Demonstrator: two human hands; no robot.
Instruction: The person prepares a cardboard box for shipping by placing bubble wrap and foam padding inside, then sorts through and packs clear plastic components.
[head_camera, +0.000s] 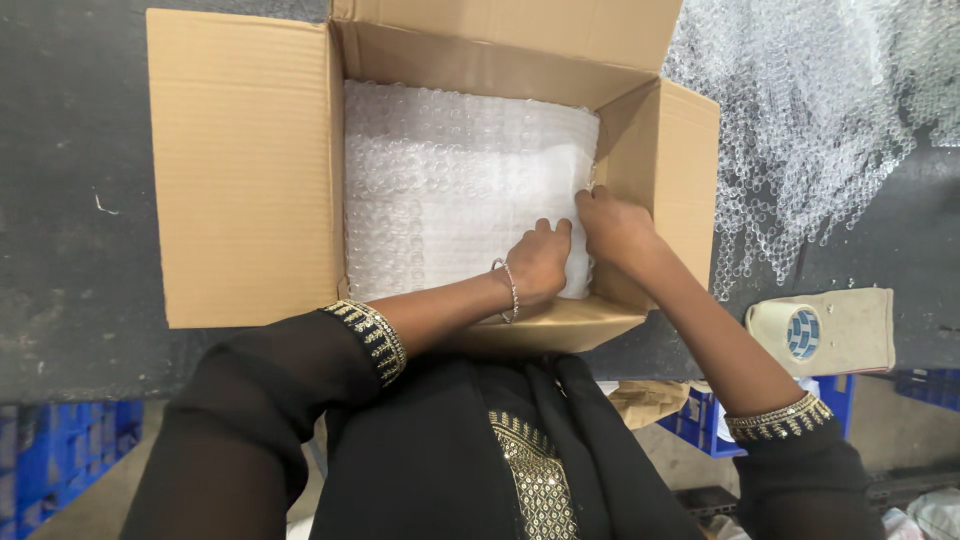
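An open cardboard box (245, 170) stands on a dark table with its flaps spread out. A white bundle wrapped in bubble wrap (450, 180) fills the inside. My left hand (538, 262) presses on the bundle's near right corner, fingers curled. Right beside it, my right hand (612, 226) pushes down between the bundle's right edge and the box's right wall. Both hands touch the bubble wrap; whether either actually grips it is hidden. A thin bracelet sits on my left wrist.
A loose sheet of bubble wrap (810, 110) lies on the table at the upper right. A beige cloth pouch with a blue round mark (825, 332) rests near the table's right front edge. Blue plastic crates (55, 455) stand on the floor below.
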